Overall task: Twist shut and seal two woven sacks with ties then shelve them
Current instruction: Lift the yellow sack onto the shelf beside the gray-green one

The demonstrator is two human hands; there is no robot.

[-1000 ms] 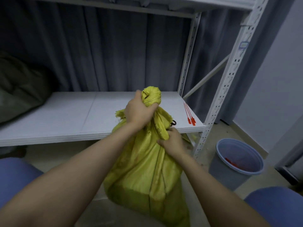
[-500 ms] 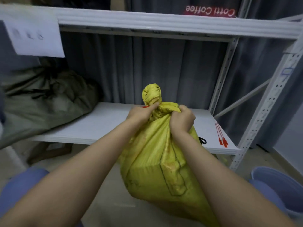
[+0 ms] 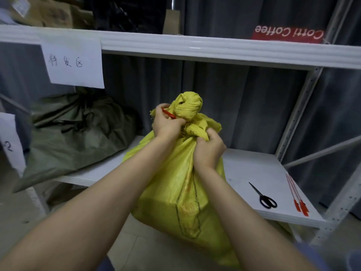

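A: What fills most of the frame?

B: A white shelving rack (image 3: 214,49), running edge to edge across the upper part, with a grey curtain (image 3: 224,104) hanging behind it. Its lower shelf (image 3: 254,173) crosses the middle.

A: And the sacks?

B: A green sack (image 3: 74,145) lies slumped on that lower shelf at centre left. The yellow sack (image 3: 175,192) is at dead centre, held up in front of the shelf edge, its bottom hanging below the board (whether it touches the shelf, I cannot tell). Its neck is twisted into a knob at the top.

A: The hands?

B: Both are clenched on yellow fabric, close together but not touching. The left hand (image 3: 166,124) grips the neck just under the knob. The right hand (image 3: 209,149) clutches a bunch of cloth slightly lower and to the right.

A: Smaller things?

B: A paper sign (image 3: 72,63) with handwriting hangs from the upper beam at upper left. Black scissors (image 3: 263,198) lie on the shelf at lower right, with spare red ties (image 3: 297,194) just beside them near the corner. A red tie (image 3: 169,114) shows at the neck, against the left fingers.
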